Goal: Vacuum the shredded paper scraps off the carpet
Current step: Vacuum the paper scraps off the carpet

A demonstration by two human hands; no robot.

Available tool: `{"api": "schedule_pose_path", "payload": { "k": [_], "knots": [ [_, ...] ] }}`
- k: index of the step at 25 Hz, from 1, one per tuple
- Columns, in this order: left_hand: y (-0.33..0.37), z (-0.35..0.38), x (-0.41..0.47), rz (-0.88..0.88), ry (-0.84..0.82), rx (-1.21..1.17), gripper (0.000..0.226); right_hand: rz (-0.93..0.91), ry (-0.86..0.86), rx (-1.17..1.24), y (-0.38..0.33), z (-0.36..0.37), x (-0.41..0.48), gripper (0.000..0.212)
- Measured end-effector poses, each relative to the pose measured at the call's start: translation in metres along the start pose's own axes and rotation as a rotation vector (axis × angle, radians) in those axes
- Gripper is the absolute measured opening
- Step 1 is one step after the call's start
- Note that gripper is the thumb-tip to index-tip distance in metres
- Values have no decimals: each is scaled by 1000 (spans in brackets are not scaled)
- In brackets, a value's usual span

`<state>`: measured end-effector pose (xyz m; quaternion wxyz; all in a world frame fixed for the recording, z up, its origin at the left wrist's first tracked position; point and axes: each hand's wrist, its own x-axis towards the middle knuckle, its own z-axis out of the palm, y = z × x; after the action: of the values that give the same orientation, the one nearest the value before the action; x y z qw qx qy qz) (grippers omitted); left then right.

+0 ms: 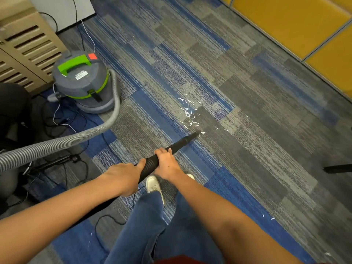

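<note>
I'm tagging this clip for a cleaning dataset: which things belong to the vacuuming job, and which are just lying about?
Job: paper scraps, carpet, black wand, grey hose, vacuum canister, left hand and right hand gripping the wand.
Lying about: floor cables, louvred cabinet, yellow panels.

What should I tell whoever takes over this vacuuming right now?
Left hand grips the rear of the black wand; right hand grips it further forward.
The nozzle tip sits at the near edge of the paper scraps on the carpet. The vacuum cleaner stands to the left, hose attached.
Done: little; the main pile lies untouched.
Left: that pile, a few strays to its right, and a couple nearer.
</note>
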<state>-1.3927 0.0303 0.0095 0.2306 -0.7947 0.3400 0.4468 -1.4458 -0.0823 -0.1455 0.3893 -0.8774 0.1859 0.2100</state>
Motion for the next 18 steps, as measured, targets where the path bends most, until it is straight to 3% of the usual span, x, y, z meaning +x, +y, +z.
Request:
{"api": "schedule_pose_path", "payload": {
  "k": [13, 18],
  "knots": [
    [100, -33, 31, 96, 49, -20, 81, 51, 88, -145, 107, -51, -14, 40],
    [149, -58, 54, 113, 63, -35, 78, 67, 94, -139, 154, -92, -13, 34]
  ]
}}
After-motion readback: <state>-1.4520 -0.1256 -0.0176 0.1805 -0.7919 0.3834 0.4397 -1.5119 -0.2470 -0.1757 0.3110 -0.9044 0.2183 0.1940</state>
